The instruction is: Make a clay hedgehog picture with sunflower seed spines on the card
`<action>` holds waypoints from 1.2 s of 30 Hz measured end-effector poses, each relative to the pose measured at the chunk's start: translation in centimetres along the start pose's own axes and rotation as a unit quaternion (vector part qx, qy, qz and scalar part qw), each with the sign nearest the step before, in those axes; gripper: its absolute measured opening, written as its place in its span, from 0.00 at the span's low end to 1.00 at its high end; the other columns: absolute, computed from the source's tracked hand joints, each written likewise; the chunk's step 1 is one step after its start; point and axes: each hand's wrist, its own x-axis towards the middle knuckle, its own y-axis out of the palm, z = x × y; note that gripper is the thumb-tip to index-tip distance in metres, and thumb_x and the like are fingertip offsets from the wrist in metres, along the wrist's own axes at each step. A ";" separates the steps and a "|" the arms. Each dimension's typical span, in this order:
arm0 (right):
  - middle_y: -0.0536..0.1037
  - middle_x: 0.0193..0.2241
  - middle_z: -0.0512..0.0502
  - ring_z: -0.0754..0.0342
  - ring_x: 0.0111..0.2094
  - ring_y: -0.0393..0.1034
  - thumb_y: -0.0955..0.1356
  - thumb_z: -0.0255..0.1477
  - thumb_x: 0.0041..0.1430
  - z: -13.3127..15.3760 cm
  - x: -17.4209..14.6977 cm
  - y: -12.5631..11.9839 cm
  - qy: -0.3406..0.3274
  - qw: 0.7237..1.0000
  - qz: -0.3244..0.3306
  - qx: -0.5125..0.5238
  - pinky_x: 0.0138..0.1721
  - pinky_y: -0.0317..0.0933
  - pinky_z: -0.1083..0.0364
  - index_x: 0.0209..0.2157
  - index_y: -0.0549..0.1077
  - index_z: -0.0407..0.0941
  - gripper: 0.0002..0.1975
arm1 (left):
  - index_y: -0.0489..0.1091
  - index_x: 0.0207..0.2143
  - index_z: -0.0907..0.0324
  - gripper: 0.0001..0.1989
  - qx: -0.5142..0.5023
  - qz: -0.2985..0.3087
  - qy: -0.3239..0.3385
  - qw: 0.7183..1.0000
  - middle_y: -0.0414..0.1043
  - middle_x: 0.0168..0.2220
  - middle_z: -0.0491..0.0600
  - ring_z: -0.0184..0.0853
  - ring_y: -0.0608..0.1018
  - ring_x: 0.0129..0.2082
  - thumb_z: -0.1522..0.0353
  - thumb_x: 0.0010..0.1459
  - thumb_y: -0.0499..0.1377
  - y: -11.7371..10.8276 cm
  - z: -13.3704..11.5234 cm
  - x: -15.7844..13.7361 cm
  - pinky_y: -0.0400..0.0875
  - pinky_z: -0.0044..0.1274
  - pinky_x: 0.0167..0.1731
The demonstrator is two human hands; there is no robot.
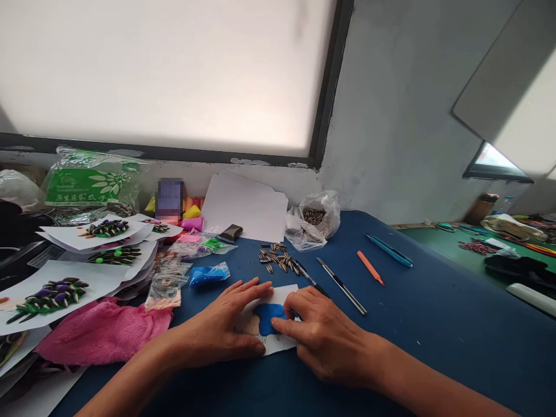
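we view a blue bench from above, with a small white card lying flat near its front edge, between and partly under the two hands. on this card we find a flat blue patch and, touching its left side, a smaller beige patch; short dark lines are drawn below them. the left hand lies at the card's left side, its grip wide, thumb well apart from the fingers. the right hand is curled over the card's right side, its grip narrow, a fingertip touching the blue patch; we cannot tell whether anything is held inside. just beyond the card we note loose striped seeds, a pen reaching toward the right hand, a slim silver tool and, farther right, an orange marker and a blue tool. to the left we see a blue packet, a pink cloth and stacked sheets bearing seed designs. at the back, white paper stands beside a clear bag of seeds.
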 end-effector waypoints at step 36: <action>0.66 0.36 0.43 0.51 0.35 0.57 0.61 0.22 0.56 0.8 0.2 0.0 0.078 0.997 0.009 0.025 0.40 0.55 0.51 0.39 0.71 0.41 0.11 | 0.54 0.65 0.53 0.42 -0.009 0.000 -0.017 1.000 0.43 0.70 0.49 0.47 0.38 0.69 0.60 0.49 0.65 -0.2 -0.6 -0.2 0.37 0.44 0.66</action>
